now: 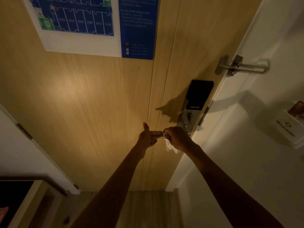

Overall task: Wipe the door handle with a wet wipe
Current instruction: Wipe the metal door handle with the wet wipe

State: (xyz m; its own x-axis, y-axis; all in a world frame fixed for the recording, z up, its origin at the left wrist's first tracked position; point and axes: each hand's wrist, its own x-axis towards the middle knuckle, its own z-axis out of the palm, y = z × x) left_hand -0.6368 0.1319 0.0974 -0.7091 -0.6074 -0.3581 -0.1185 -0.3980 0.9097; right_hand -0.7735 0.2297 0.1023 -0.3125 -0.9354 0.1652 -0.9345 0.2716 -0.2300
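Counts: two hands, left hand (148,137) and right hand (178,137). One wet wipe (170,146). One door handle (162,133), mostly covered. One smart lock (198,96) on one wooden door (92,99). One swing-bar latch (241,65), far right. One floor-plan poster (79,25), far left. One wall card holder (286,129), right.

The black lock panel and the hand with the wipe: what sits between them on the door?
In the head view, a silver plate with a small thumb-turn knob lies between the black lock panel and the right hand.
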